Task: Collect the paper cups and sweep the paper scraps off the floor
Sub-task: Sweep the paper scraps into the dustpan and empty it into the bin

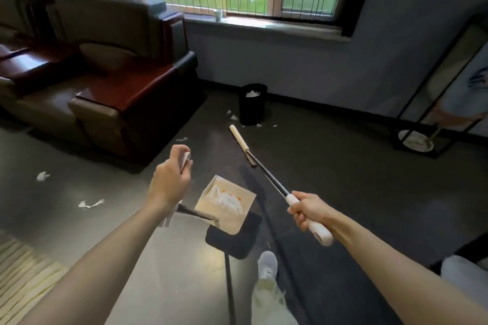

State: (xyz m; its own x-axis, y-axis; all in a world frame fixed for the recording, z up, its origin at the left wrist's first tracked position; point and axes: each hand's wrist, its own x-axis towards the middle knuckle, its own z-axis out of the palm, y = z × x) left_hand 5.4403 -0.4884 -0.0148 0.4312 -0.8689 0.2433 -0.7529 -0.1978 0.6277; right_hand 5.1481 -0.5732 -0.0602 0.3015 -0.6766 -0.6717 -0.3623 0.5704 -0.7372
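Head view, looking down at a room floor [330, 166]. The left grip [170, 182] was curled round the pale handle of a long-handled dustpan [235, 222], held off the floor with white paper scraps in it. The right grip [309, 210] was clamped on the broom [269, 177], its brush end raised toward the black bin [252, 108] by the wall.

Sweeping looked partway done. Loose scraps [233, 116] lay round the bin's foot, one near the armchair [118, 103], and more scraps [89, 204] lay on the floor to the left. A paper cup [218, 14] stood uncollected on the windowsill [264, 24].

The next move likely called for lowering pan and broom beside the bin. The floor ahead was open, with the armchair on the left and a metal-framed stand [435, 113] on the right.
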